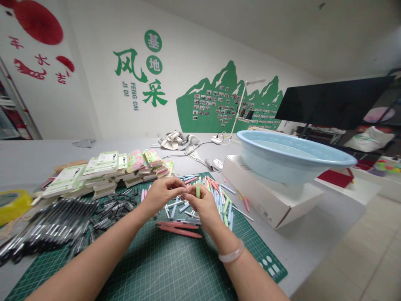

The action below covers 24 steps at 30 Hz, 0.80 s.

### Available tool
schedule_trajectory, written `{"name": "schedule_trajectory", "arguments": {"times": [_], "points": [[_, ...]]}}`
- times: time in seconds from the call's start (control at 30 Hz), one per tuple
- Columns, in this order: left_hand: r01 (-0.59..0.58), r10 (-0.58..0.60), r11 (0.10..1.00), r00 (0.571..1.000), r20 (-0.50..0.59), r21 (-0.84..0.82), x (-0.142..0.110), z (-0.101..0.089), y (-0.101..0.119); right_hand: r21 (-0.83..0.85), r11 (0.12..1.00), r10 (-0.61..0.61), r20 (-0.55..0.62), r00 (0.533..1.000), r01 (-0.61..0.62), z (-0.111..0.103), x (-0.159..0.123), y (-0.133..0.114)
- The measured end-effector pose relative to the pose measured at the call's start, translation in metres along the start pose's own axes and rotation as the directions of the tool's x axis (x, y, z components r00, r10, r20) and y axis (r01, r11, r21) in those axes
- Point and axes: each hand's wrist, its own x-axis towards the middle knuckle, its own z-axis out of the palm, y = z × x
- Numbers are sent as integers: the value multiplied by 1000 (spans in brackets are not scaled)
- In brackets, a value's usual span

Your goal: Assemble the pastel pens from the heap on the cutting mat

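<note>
My left hand (164, 193) and my right hand (202, 205) meet fingertip to fingertip above a green cutting mat (150, 259). A short light green pen part (198, 191) stands up between the fingers of my right hand. The fingers of my left hand are pinched together, and what they grip is too small to make out. Behind and under the hands lies a loose heap of pastel pen parts (227, 205) in blue, green, pink and white. Closer to me, a few coral pens (180, 231) lie side by side on the mat.
At left are a row of clear and black pens (52, 225), loose black pen parts (114, 208), stacked small boxes (105, 167) and yellow tape (14, 205). A light blue basin (282, 163) rests on a white box (266, 200) at right. Cloths and a cable lie behind.
</note>
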Motion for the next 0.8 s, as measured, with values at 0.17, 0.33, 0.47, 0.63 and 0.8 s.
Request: {"name": "schedule_trajectory", "arguments": {"times": [0.17,0.33,0.47,0.63,0.8], "points": [[29,-29,985,1000,5,-169,-3,10,2,142,989,44,-18,999,-41,3,0,3],[-7,-9,979,997,-74,-205,-2,14,-4,136,990,36,-24,999,-32,3,1,3],[-27,-39,963,971,-236,-269,-1,7,0,105,992,61,41,997,-65,3,0,1],[-79,-1,952,965,-261,-296,-3,6,7,49,999,-16,156,988,9,6,-2,0],[-64,-9,941,977,-214,-331,-6,11,3,37,999,-23,209,978,16,10,-5,-4]]}}
